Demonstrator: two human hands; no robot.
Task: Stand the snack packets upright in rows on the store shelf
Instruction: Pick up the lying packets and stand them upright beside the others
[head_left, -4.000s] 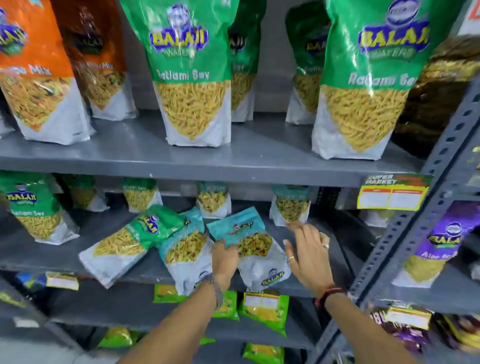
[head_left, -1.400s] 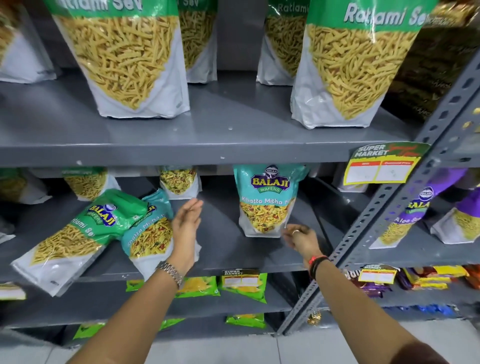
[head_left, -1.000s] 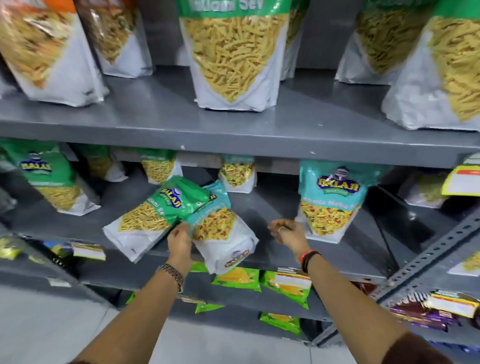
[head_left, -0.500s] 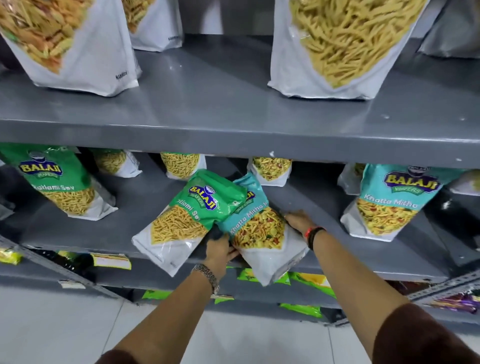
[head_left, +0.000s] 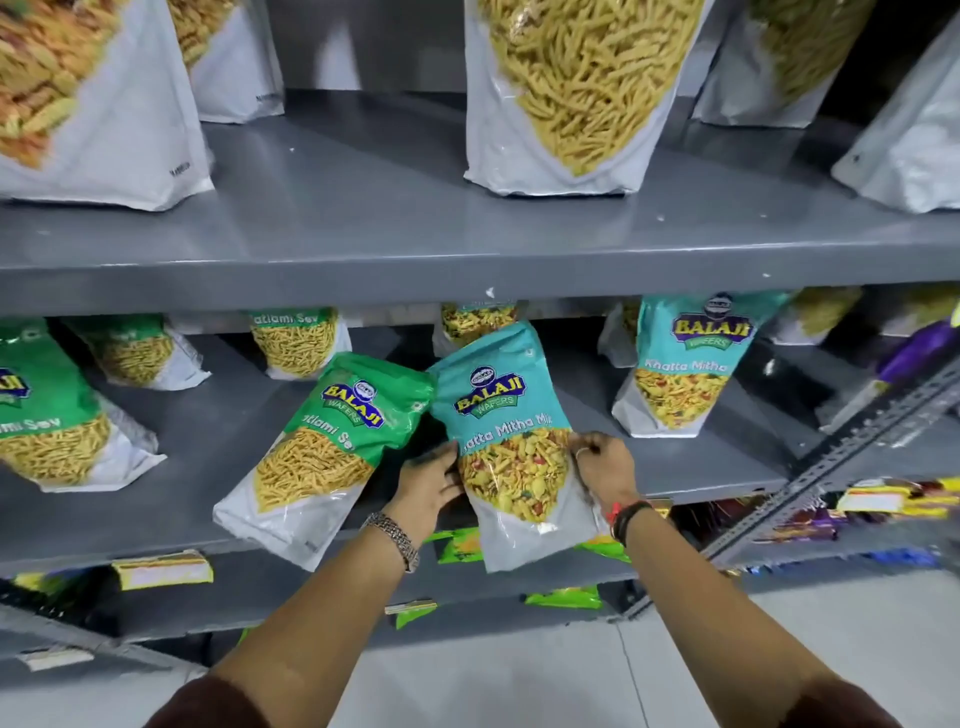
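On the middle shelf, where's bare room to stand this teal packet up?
Bare shelf lies between the held Khatta Mitha packet and the upright Khatta Mitha packet. Another bare strip runs between the lying Ratlami Sev packet and the upright Ratlami Sev packet at left. The back row is crowded.

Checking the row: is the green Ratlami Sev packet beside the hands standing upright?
No, tipped. The green Ratlami Sev packet lies slanted, its white bottom overhanging the middle shelf edge.

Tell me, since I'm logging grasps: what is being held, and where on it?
The teal Khatta Mitha Mix packet, held at mid-height: left hand on its left edge, right hand on its right edge.
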